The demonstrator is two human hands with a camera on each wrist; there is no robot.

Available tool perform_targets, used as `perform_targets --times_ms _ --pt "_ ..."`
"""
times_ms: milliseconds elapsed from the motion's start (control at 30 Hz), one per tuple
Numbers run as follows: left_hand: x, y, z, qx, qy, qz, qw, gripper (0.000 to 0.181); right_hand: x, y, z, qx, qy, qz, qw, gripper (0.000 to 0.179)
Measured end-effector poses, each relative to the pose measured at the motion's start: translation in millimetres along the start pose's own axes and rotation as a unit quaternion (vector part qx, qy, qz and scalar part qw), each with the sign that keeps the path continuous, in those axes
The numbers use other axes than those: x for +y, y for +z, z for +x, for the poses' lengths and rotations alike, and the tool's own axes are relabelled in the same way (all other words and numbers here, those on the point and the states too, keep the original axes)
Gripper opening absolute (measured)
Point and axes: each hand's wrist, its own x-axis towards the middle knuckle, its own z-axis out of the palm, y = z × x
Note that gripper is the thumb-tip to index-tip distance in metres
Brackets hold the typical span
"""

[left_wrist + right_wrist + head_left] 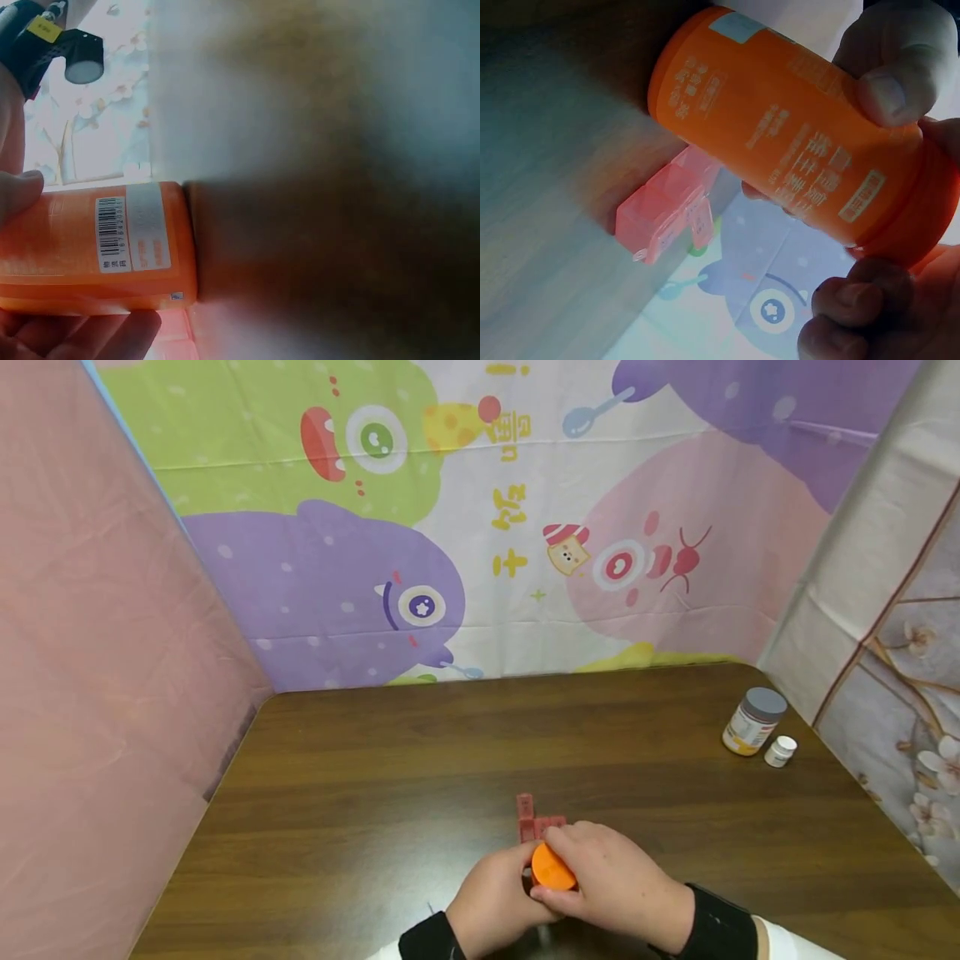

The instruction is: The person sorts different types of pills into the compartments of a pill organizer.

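wood tbl (360,768): l grip (491,893) clasps orange btl (772,124) body, r grip (618,881) its cap (553,867).

Wht-txt orange btl (780,127), pinkish-red box (660,211), brn woodgrain tbl (375,777)

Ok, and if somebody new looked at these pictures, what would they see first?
Probably the bright orange bottle, held by the left hand and right hand low in the head view. Next might come the big, colourful cartoon cloth hanging behind the table. Then perhaps the little red box on the table, just beyond the hands.
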Motion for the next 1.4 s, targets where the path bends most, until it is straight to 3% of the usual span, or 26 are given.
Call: perform_targets --times_ms 200,433,533,667,767,867,967,1133,1267,1400 --pt "-1.2 -4.5 2.1 -0.015 0.011 0.011 0.9998 0.046 4.5 -1.2 1.5 -0.002 -0.045 -0.019 0.9988 0.037" --pt "-0.5 -6.2 2.0 -0.016 -0.004 0.029 0.9994 0.048 7.3 -1.7 0.3 0.015 -0.087 -0.054 0.9947 0.043" --pt "-1.0 -6.1 2.3 -0.017 -0.002 0.031 0.9994 0.045 4.7 -1.6 -0.2 0.028 -0.062 -0.063 0.9957 0.051" --pt "-2.1 -5.8 2.3 -0.02 0.0 0.023 0.9995 0.045 -1.4 -1.4 1.9 0.015 0.005 -0.069 0.9975 0.06" --pt "-3.2 -4.6 2.2 -0.023 0.0 0.003 0.9997 0.044 -5.2 -1.8 3.0 0.003 0.029 -0.06 0.9978 0.055" --pt "-2.8 -3.6 2.6 -0.021 0.001 -0.001 0.9998 0.04 -5.8 -2.5 3.3 0.007 0.02 -0.056 0.9982 0.045" --pt "-1.0 -4.4 2.0 -0.017 0.002 0.011 0.9998 0.04 -3.8 -4.6 2.5 0.009 -0.014 -0.051 0.9986 0.038" --pt "-0.7 -6.0 0.1 -0.019 0.001 0.009 0.9998 0.046 -0.9 -11.5 -0.8 -0.021 -0.059 -0.017 0.9979 0.052" --pt "-1.1 -5.6 -0.5 -0.017 0.002 0.021 0.9996 0.046 -4.1 -11.0 0.2 -0.02 -0.039 -0.028 0.9986 0.056" --pt "-0.2 -5.5 -1.3 -0.018 0.0 0.014 0.9997 0.045 -8.8 -5.9 3.6 -0.002 0.008 -0.059 0.9982 0.06"
